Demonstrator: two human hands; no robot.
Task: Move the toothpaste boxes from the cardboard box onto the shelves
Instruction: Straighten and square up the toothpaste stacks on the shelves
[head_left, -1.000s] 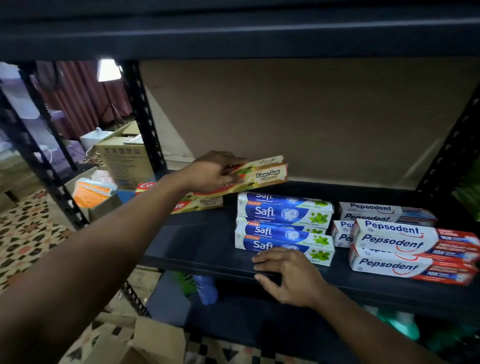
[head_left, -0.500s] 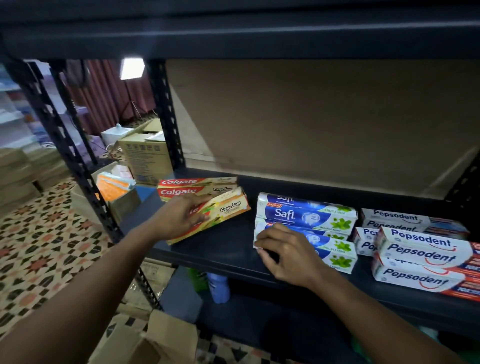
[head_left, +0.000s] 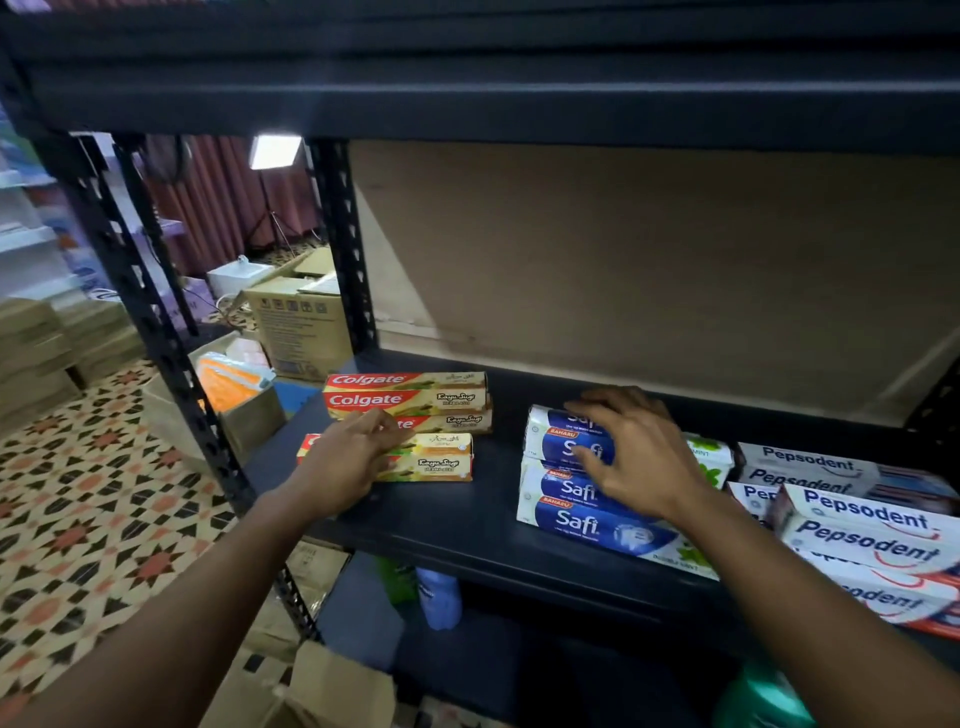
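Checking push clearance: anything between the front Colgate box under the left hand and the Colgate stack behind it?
Nothing visible. The front Colgate box, under the left hand, lies directly before the Colgate stack; Safi boxes sit off to the right.

Studio light (head_left: 274, 151) lit; red curtain (head_left: 223, 208); patterned floor (head_left: 78, 493)
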